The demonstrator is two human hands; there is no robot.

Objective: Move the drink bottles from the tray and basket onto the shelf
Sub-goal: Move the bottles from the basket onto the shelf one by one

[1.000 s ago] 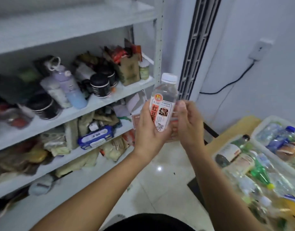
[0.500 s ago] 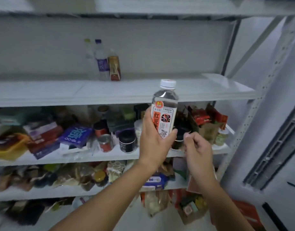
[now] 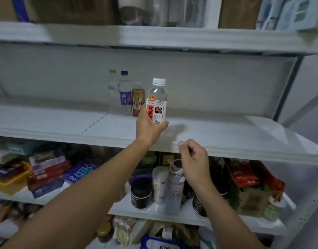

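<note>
My left hand point(image 3: 149, 125) grips a clear drink bottle point(image 3: 157, 100) with a white cap and an orange-and-white label, holding it upright over the white shelf point(image 3: 217, 133). Three bottles stand just left of it at the back of that shelf: a clear one with a green cap point(image 3: 112, 91), a purple-labelled water bottle point(image 3: 124, 95) and a brown tea bottle point(image 3: 137, 99). My right hand point(image 3: 193, 159) hangs below the shelf's front edge, fingers curled, holding nothing. The tray and basket are out of view.
The shelf above point(image 3: 154, 35) carries boxes and containers. The shelf below holds jars point(image 3: 141, 194), a lilac flask point(image 3: 175, 191), stacked boxes point(image 3: 47, 169) and snack packs point(image 3: 248, 178). The right part of the white shelf is bare.
My left hand has lifted the bottle up onto the shelf beside the three bottles. My right hand has let go of it and dropped away. The view has tilted up from the tray.
</note>
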